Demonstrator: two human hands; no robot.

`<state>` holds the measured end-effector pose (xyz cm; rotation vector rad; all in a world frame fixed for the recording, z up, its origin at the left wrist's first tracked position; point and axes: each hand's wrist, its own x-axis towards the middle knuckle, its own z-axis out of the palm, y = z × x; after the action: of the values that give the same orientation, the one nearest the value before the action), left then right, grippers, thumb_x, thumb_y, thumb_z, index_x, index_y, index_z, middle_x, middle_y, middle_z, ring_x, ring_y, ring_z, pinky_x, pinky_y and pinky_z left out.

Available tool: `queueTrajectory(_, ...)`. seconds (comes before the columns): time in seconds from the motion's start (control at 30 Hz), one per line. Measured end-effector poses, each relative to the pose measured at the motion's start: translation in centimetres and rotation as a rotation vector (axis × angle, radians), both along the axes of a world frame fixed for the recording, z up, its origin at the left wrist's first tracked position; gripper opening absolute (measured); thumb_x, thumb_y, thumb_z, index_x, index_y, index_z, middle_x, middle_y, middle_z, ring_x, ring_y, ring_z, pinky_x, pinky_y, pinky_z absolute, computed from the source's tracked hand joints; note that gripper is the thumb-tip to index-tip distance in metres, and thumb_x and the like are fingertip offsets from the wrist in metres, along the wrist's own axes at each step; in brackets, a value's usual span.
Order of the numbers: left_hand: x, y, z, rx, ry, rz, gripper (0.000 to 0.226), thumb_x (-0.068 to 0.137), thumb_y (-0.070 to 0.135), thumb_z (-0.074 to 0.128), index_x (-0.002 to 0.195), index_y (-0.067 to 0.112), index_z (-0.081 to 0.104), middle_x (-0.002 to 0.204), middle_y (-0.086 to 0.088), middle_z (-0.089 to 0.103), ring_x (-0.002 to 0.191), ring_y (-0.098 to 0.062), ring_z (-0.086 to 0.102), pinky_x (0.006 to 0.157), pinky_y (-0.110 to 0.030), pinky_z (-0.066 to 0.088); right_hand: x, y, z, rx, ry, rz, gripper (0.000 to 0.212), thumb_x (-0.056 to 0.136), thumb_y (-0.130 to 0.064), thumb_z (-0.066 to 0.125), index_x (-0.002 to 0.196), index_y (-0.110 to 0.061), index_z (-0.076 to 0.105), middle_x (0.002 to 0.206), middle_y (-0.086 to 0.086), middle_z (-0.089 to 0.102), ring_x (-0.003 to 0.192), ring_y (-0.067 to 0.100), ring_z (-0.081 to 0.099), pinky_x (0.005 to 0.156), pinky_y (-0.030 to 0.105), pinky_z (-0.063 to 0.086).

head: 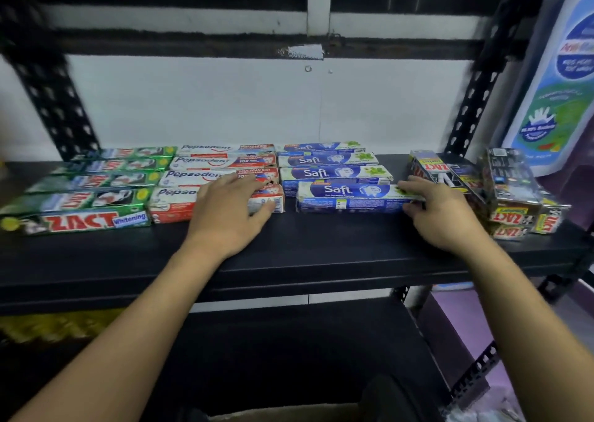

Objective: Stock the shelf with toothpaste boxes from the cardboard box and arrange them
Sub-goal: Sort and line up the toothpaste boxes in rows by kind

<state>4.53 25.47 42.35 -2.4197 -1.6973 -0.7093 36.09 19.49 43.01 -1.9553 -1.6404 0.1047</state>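
On the black shelf [289,254] lie rows of toothpaste boxes: green Zact boxes [80,203] at left, red-and-white Pepsodent boxes [205,164] beside them, blue Safi boxes [331,168] in the middle. My left hand [231,206] rests flat on the front Pepsodent box [170,206], fingers curled over its right end. My right hand [440,212] grips the right end of the front Safi box [350,196], which lies slightly forward of the other Safi boxes. A strip of the cardboard box [283,413] shows at the bottom edge.
A loose pile of black Zact boxes [511,193] sits at the shelf's right end. Black slotted uprights [472,100] frame the shelf. A blue-and-white refill pouch [559,78] hangs at the right. Yellow packs [48,325] lie on the lower shelf at left.
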Motion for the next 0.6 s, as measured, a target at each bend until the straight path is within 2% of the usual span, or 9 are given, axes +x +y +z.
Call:
queueTrajectory(0.17, -0.2, 0.0, 0.0, -0.001, 0.027, -0.032, 0.054, 0.099, 0.055, 0.039, 0.147, 0.031, 0.043, 0.154, 0.010, 0.038, 0.146, -0.011, 0.025, 0.117, -0.036, 0.013, -0.1, 2.5, 0.7, -0.057, 0.008, 0.050, 0.048, 0.093, -0.006, 0.058, 0.138, -0.020, 0.055, 0.152, -0.006, 0.043, 0.140, 0.023, 0.038, 0.118, 0.032, 0.025)
queueTrajectory(0.27, -0.2, 0.0, 0.0, 0.006, 0.012, -0.053, 0.054, 0.099, 0.054, 0.039, 0.147, 0.030, 0.043, 0.154, 0.012, 0.038, 0.147, -0.009, 0.024, 0.117, -0.033, 0.013, -0.4, 2.9, 0.3, -0.011, 0.085, 0.100, 0.048, 0.088, -0.002, 0.060, 0.135, -0.014, 0.058, 0.147, -0.003, 0.050, 0.136, 0.022, 0.044, 0.110, 0.021, 0.025)
queueTrajectory(0.33, -0.2, 0.0, 0.1, 0.006, 0.000, -0.061, 0.053, 0.099, 0.053, 0.040, 0.147, 0.031, 0.043, 0.154, 0.012, 0.038, 0.147, -0.008, 0.023, 0.118, -0.031, 0.012, -0.3, 3.0, -0.4, 0.020, 0.145, 0.096, 0.056, 0.085, -0.011, 0.069, 0.139, -0.017, 0.055, 0.152, -0.007, 0.042, 0.141, 0.017, 0.039, 0.111, 0.019, 0.021)
queueTrajectory(0.4, -0.2, -0.1, 0.1, 0.007, -0.018, -0.061, 0.052, 0.099, 0.053, 0.041, 0.148, 0.032, 0.042, 0.154, 0.012, 0.037, 0.146, -0.006, 0.024, 0.118, -0.030, 0.012, -0.1, 3.0, -0.8, 0.033, 0.158, 0.068, 0.066, 0.082, -0.025, 0.076, 0.143, -0.021, 0.051, 0.155, -0.007, 0.036, 0.143, 0.017, 0.034, 0.115, 0.025, 0.022)
queueTrajectory(0.47, -0.3, -0.1, 0.0, 0.018, -0.031, -0.072, 0.051, 0.099, 0.052, 0.042, 0.147, 0.033, 0.043, 0.154, 0.012, 0.038, 0.145, -0.006, 0.026, 0.119, -0.029, 0.013, 0.0, 3.1, -0.8, 0.034, 0.162, 0.036, 0.072, 0.080, -0.034, 0.078, 0.144, -0.022, 0.048, 0.153, -0.002, 0.041, 0.141, 0.019, 0.038, 0.116, 0.030, 0.027)
queueTrajectory(0.6, -0.3, 0.0, 0.0, 0.030, -0.092, -0.088, 0.050, 0.096, 0.056, 0.046, 0.142, 0.037, 0.048, 0.149, 0.017, 0.044, 0.144, -0.005, 0.029, 0.118, -0.030, 0.015, -0.2, 3.1, -0.9, 0.051, 0.140, 0.040, 0.074, 0.078, -0.042, 0.078, 0.144, -0.022, 0.049, 0.140, -0.002, 0.057, 0.132, 0.022, 0.050, 0.109, 0.031, 0.036)
